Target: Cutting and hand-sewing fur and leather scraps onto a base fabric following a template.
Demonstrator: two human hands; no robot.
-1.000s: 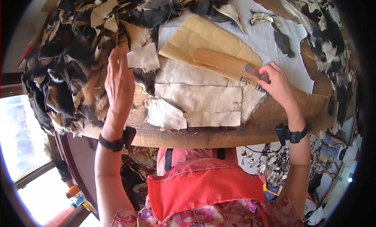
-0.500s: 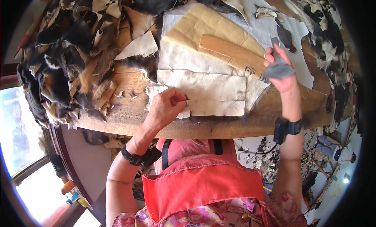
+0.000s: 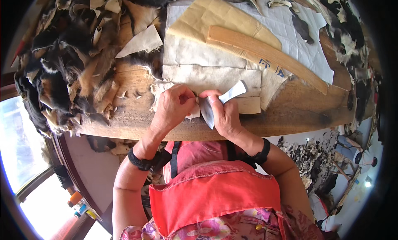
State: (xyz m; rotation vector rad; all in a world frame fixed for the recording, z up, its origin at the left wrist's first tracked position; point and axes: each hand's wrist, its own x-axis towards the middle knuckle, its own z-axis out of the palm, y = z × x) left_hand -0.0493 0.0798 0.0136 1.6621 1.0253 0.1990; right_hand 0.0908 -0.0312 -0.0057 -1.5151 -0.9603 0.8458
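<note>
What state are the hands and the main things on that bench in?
Left hand, pinching pale hide
Right hand, closed around metal knife
Metal knife, bare-bladed, tip toward the person
Pale hide, spread flat, partly covered
Wooden slat, lying slanted across brown paper
Brown paper, creased
White sheet, partly covered
Fur scraps, heaped at left

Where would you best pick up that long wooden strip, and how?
Grip the wooden strip near its right end, probably coming from the right and pinching both long edges: it is narrow, slants down to the right, and that end sticks out past the tan paper.
</note>
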